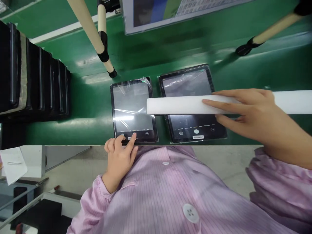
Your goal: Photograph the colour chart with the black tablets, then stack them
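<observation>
Two tablets lie face up side by side on the green bench, both with a camera screen lit. On the left tablet (133,104) my left hand (120,156) rests at the lower edge, its index fingertip on the screen near the shutter button and its thumb apart. My right hand (251,110) grips a long white foam-like bar (175,105) from above, fingers stretched along it. The bar lies level across the right tablet (187,81), hiding its middle, and its left end overlaps the left tablet's right edge.
Black trays (46,78) with one beige layer stand at the left of the green bench (90,100). Beige pipe legs (97,42) with black joints come down behind the tablets; another pipe (273,29) stands at right. A sleeved printed sheet (156,13) is at the back.
</observation>
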`<state>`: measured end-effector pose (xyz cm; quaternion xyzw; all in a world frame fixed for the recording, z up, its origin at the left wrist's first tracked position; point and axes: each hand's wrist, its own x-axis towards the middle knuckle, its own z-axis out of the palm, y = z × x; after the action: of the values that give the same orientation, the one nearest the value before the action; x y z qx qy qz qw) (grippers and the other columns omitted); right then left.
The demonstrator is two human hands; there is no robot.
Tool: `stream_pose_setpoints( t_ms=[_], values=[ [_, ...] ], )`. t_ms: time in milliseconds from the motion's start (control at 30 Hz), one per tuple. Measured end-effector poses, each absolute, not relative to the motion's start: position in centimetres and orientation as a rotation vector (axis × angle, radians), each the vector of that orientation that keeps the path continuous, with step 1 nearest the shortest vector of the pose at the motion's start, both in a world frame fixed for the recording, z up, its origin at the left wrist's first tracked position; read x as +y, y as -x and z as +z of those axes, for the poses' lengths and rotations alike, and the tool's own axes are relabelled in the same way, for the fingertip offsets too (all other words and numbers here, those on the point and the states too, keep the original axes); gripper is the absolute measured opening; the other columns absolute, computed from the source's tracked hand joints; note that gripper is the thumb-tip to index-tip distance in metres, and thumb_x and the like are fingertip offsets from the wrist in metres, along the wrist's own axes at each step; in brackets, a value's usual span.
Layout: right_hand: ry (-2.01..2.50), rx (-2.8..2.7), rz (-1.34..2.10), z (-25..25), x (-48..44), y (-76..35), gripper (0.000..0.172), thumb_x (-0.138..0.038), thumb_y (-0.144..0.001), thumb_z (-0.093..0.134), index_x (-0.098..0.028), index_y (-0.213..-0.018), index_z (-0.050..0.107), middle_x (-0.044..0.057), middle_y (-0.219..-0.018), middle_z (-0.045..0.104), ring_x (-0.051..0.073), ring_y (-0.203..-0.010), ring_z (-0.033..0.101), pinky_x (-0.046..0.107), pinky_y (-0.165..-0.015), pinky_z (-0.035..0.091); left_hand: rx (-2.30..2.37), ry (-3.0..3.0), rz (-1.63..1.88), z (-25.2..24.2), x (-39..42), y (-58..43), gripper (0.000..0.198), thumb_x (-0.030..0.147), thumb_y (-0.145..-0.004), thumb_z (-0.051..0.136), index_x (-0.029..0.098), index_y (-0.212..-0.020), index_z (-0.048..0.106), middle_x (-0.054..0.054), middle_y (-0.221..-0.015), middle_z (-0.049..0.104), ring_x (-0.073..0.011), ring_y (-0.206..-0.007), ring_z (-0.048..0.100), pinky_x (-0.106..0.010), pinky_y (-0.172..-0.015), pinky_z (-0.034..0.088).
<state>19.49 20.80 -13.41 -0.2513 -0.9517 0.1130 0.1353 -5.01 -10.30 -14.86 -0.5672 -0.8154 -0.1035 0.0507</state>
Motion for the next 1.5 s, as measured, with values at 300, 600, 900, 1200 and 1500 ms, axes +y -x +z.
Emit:
stream_pose_setpoints(
  t_ms=[300,600,900,1200,1500],
  values=[
    [0.785,-2.776,0.31,-13.4,20.7,-18.9,0.034,-0.033,-0.095,0.05,-0.03,-0.121,0.072,0.012,-0.13,0.065,0.031,-0.117,0.062,0.052,-0.102,0.04,-2.24,1.978,-0.561,-13.6,-9.1,5.1,0.034,0.032,-0.098,0.051,0.028,-0.122,0.075,-0.01,-0.104,0.044,-0.0253,-0.101,0.044,-0.048,-0.1,0.037],
    [1.124,-2.634,0.289,-14.1,21.3,-26.6,0.037,-0.027,-0.095,0.05,-0.022,-0.125,0.071,0.016,-0.133,0.064,0.033,-0.118,0.062,0.05,-0.099,0.04,-1.989,2.411,-0.355,-12.1,-0.2,0.5,0.037,0.037,-0.096,0.059,0.036,-0.131,0.067,-0.01,-0.112,0.055,-0.0288,-0.109,0.041,-0.05,-0.105,0.034],
    [1.201,-2.535,0.141,-16.0,21.7,-32.8,0.035,-0.027,-0.095,0.052,-0.025,-0.125,0.07,0.013,-0.129,0.066,0.03,-0.113,0.064,0.047,-0.094,0.042,-1.959,2.437,-0.275,-13.6,2.7,-2.5,0.039,0.038,-0.094,0.062,0.033,-0.132,0.067,-0.012,-0.113,0.057,-0.029,-0.106,0.043,-0.05,-0.102,0.038],
    [1.138,-2.539,0.048,-16.6,21.7,-33.0,0.033,-0.023,-0.094,0.054,-0.023,-0.123,0.071,0.014,-0.125,0.068,0.029,-0.108,0.065,0.045,-0.089,0.043,-1.944,2.458,-0.354,-12.4,-0.8,0.1,0.036,0.03,-0.098,0.052,0.026,-0.128,0.071,-0.012,-0.106,0.044,-0.0281,-0.102,0.042,-0.054,-0.1,0.037],
    [1.453,-2.238,0.022,-16.7,22.1,-31.2,0.059,-0.047,-0.094,0.058,-0.015,-0.144,0.057,0.022,-0.14,0.057,0.035,-0.131,0.055,0.052,-0.102,0.042,-2.148,2.143,-0.359,-12.5,-6.0,2.8,0.031,0.028,-0.097,0.055,0.021,-0.118,0.076,-0.012,-0.108,0.043,-0.0269,-0.101,0.045,-0.049,-0.095,0.034]
  ],
)
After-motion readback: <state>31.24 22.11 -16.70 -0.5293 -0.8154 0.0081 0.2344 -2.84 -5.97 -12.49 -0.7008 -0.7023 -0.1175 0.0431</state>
